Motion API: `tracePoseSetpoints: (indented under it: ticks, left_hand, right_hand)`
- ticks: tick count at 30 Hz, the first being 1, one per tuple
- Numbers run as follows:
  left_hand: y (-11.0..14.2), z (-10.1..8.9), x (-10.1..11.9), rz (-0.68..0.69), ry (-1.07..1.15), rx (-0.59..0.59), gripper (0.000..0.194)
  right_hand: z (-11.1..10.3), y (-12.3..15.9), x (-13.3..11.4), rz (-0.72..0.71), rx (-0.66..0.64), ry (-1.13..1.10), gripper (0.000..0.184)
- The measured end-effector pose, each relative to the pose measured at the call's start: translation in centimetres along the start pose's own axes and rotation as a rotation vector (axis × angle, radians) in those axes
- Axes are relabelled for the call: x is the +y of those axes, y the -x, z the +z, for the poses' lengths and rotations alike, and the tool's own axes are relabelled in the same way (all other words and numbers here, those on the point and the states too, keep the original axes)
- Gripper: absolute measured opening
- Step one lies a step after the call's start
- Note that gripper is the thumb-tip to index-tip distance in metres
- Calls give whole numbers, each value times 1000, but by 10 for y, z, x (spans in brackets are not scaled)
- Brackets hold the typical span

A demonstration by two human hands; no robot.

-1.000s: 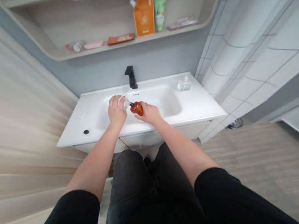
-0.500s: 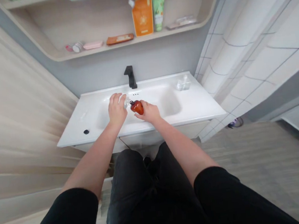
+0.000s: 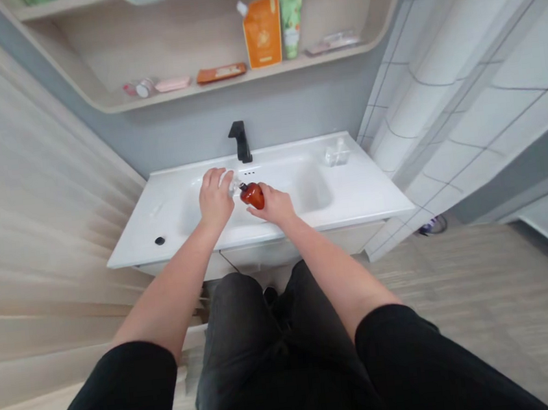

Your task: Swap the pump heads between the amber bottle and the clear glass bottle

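Note:
Over the white sink basin (image 3: 301, 186), my right hand (image 3: 276, 203) is closed round an amber bottle (image 3: 252, 195). The bottle is tilted, its dark neck pointing left. My left hand (image 3: 215, 198) is wrapped round a small clear bottle (image 3: 233, 184), most of which the fingers cover. The amber bottle's mouth meets or nearly meets the clear one's opening; I cannot tell whether they touch. A small round black cap (image 3: 159, 241) lies on the left part of the sink top. Whether liquid is passing between the bottles is too small to see.
A black faucet (image 3: 240, 142) rises behind the hands. Clear small bottles (image 3: 337, 153) stand at the sink's back right. Above, a shelf (image 3: 179, 97) holds an orange pouch (image 3: 262, 31), a green tube (image 3: 292, 20) and several small items. A beige curtain (image 3: 32, 191) hangs at left.
The view has shifted very slightly. Both hands keep the same hold on the two bottles, with the amber bottle still tilted toward the clear one.

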State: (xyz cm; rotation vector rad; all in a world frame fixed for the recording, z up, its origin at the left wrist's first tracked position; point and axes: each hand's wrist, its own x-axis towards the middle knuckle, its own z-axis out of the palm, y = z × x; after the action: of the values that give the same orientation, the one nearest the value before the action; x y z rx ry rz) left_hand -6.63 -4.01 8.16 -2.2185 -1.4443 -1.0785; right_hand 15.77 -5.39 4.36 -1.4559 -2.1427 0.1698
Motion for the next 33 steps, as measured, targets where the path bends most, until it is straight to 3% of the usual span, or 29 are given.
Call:
tracePoseSetpoints:
  ticks: [19,33]
  left_hand:
    - [-6,-4,2,52,-37,20,61]
    - [-18,-13,10,59,3,-29,57]
  right_hand:
    - [-1,0,1,12,12,-6,87]
    - [-5,2,-1,39,45,-45,86]
